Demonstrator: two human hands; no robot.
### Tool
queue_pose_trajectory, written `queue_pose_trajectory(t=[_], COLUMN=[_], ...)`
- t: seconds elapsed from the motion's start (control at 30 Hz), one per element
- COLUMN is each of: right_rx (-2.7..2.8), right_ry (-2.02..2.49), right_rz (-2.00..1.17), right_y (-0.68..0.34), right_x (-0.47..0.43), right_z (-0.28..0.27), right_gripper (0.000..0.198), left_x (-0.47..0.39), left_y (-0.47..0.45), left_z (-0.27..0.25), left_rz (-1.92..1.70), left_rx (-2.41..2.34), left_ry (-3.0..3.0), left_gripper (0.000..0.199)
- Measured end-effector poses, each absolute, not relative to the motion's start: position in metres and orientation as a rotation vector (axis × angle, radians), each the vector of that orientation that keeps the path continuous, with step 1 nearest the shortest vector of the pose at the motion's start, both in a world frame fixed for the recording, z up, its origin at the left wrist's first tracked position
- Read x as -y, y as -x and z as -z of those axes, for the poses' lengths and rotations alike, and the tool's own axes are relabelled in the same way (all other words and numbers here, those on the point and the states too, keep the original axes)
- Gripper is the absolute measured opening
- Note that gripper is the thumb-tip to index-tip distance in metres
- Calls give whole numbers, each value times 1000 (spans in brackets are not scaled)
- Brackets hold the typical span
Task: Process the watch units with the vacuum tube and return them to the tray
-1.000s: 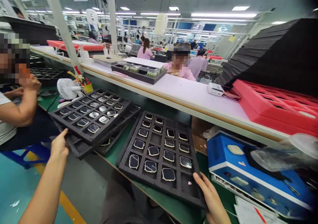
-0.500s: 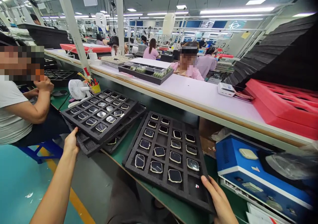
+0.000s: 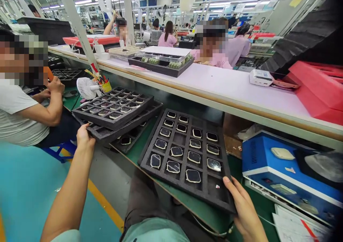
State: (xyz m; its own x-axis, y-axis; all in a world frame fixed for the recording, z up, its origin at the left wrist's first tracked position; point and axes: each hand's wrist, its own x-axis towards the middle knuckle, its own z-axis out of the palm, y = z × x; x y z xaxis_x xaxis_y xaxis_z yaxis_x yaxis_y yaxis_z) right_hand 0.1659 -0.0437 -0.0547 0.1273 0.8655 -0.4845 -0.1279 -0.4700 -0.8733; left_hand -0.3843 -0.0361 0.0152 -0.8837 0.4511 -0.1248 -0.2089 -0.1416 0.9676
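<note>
At the left, my left hand (image 3: 85, 136) is closed on the near left corner of a black foam tray (image 3: 107, 134), its fingers partly hidden beneath. Resting askew on that tray is another foam tray (image 3: 103, 119) filled with square watch-like pieces with dark screens. A lower tray (image 3: 125, 147) shows partly underneath. My right hand (image 3: 242, 199) grips the near right corner of a separate foam tray (image 3: 205, 188), thumb on the rim and other fingers hidden below. Several watch-like pieces (image 3: 193, 176) lie in its compartments; a small white scrap (image 3: 217, 186) lies in a corner one.
A blue machine (image 3: 257, 174) stands right of the trays, with papers (image 3: 294, 224) before it. The white shelf (image 3: 227, 84) crosses behind, carrying red foam (image 3: 316, 92) and another tray (image 3: 171, 70). At left are a small fan (image 3: 87, 88) and a seated person (image 3: 24, 117).
The view has tilted downward. The left trays appear flatter and more of the lower tray shows. Both hands keep their holds, and the right tray looks almost unmoved on the bench.
</note>
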Motion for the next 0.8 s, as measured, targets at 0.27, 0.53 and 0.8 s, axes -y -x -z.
queue_pose_trajectory(t=[0.27, 0.53, 0.8], right_rx=[753, 1045, 1514], right_ry=[1536, 1562, 1852], right_rz=[-1483, -1306, -711], right_y=[-169, -171, -172], right_x=[44, 40, 46], right_z=[57, 58, 33], right_gripper=[81, 76, 72], left_x=[43, 91, 78], left_y=[334, 314, 314], left_z=[13, 3, 13], left_rz=[-2028, -1851, -1720], left_rx=[-1782, -1932, -1871], left_ry=[22, -176, -149], left_gripper=[35, 31, 11])
